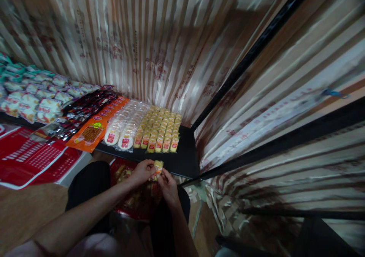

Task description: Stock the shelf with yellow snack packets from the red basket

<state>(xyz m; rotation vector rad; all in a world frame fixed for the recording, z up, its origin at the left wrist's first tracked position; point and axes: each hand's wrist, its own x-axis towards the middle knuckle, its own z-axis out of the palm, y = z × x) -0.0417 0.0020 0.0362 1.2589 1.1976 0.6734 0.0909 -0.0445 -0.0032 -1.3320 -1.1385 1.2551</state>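
Yellow snack packet [158,167] front and centre, held up by the near edge of the black tabletop [184,162], and both hands are on it! Left hand [143,171] comes in from nine o'clock, fingers clamped on the packet's side; right hand [169,186] works from five o'clock, its fingers pinched on the lower end. Whether the wrapper is whole, nobody could tell from here. Now, the danger: I'd say the film looks slick, so a loose pinch could let the packet slip, and waiting below at seven o'clock is the red container [134,213] between the knees. Squeeze or twist too hard between those two grips and the wrapper might split. Look to twelve o'clock: close-packed rows of yellow packets [160,131], and one careless knuckle against the front could topple or skew the lot. Over at ten o'clock, round white packets [125,135] stand right beside them, then an orange pouch [94,129]; a sweeping left forearm might catch those too.
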